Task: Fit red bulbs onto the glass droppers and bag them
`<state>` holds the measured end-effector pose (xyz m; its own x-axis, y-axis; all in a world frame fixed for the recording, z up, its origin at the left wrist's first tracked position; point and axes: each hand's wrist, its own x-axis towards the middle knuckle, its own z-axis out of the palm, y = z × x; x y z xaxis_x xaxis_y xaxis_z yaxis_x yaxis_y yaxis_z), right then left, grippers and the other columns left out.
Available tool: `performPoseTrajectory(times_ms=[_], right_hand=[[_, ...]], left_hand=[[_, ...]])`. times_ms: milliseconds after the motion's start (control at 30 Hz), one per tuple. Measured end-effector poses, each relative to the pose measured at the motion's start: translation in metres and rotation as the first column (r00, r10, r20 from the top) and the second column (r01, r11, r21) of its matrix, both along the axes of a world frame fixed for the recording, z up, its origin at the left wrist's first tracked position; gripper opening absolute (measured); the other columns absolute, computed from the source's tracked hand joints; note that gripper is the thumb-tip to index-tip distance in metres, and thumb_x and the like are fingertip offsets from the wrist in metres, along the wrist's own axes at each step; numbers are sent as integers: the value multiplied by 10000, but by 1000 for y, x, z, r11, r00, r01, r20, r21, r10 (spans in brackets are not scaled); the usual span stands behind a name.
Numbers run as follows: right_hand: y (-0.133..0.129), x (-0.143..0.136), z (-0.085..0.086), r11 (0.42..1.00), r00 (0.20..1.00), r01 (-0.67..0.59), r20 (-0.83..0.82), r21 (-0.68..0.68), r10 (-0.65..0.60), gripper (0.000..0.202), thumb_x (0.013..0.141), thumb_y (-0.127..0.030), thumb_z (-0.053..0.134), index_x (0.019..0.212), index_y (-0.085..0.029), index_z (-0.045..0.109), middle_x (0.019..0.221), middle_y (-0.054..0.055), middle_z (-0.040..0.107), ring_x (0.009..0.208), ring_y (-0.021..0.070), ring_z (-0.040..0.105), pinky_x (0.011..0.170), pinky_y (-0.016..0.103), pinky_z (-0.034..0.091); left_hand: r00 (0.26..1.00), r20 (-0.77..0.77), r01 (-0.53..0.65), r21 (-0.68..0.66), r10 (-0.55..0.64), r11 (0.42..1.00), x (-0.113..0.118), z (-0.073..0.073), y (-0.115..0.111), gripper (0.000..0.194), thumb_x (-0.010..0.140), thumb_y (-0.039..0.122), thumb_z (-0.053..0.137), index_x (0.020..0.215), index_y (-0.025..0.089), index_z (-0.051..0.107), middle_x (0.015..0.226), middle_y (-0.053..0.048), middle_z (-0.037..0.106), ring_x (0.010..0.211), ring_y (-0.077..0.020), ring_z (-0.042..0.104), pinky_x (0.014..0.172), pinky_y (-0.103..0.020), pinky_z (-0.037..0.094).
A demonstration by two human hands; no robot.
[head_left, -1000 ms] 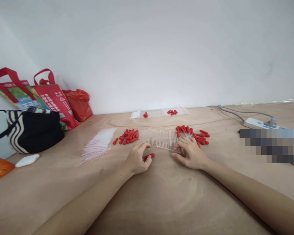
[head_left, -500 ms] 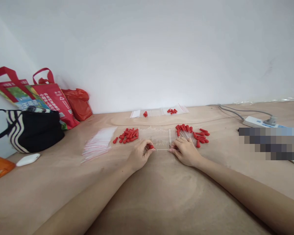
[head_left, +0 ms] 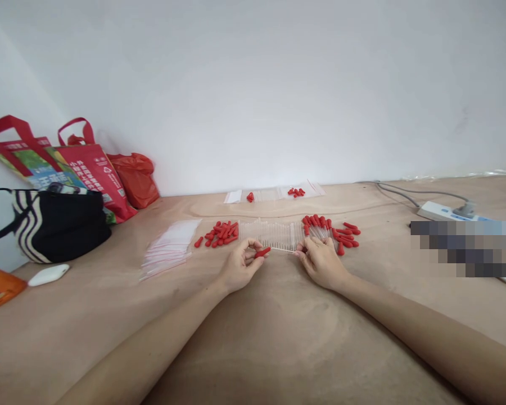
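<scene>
Between the thumb and fingers of my left hand (head_left: 241, 269) is a red rubber bulb (head_left: 262, 252), tilted up to the right. My right hand (head_left: 325, 264) pinches the far end of a thin glass dropper tube (head_left: 282, 250), whose other end reaches close to the bulb; whether they are joined is too small to tell. Behind the hands lies a row of glass tubes (head_left: 272, 232). Left of the row is a pile of red bulbs (head_left: 222, 232). At the right, partly behind my right hand, droppers with red bulbs (head_left: 317, 221) lie together.
Fanned zip bags (head_left: 171, 247) lie left of the bulb pile. More loose bulbs (head_left: 351, 231) are at the right. By the wall lies another bag with tubes (head_left: 267, 194) and bulbs. Shopping bags (head_left: 95, 177), a white case (head_left: 48, 275) and a power strip (head_left: 441, 211) stand around.
The bulb, mostly covered by my left fingers before, now shows along its length and points up to the right. The tube has risen slightly from its lower, level position and now slants.
</scene>
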<state>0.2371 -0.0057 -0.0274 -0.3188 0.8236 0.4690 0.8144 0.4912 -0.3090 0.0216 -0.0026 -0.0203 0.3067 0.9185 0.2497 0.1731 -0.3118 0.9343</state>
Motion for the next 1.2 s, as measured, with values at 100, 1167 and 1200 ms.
performPoseTrajectory(times_ms=[100,1167,1200], right_hand=[[0,0,0,999,999,-39,-5,-2,39,158,841,-264,378,740,-173,458,764,20,603,715,148,509,688,298,240],[-4,6,4,876,936,-281,315,391,159,259,724,-89,435,879,-200,610,594,6,520,659,140,361,732,354,183],[-4,6,4,879,937,-282,306,384,167,255,721,-90,438,875,-197,610,596,6,520,659,140,362,729,351,185]], left_hand=[[999,-30,26,38,-25,999,0,-2,1,212,719,136,535,922,157,479,927,-57,561,892,-172,596,828,-345,463],[894,-437,114,443,102,889,1,6,-7,157,812,201,480,789,140,622,700,-32,600,614,-113,537,586,-225,429],[895,-434,119,458,104,881,1,5,-7,157,816,202,476,790,142,619,700,-31,597,616,-112,536,586,-223,428]])
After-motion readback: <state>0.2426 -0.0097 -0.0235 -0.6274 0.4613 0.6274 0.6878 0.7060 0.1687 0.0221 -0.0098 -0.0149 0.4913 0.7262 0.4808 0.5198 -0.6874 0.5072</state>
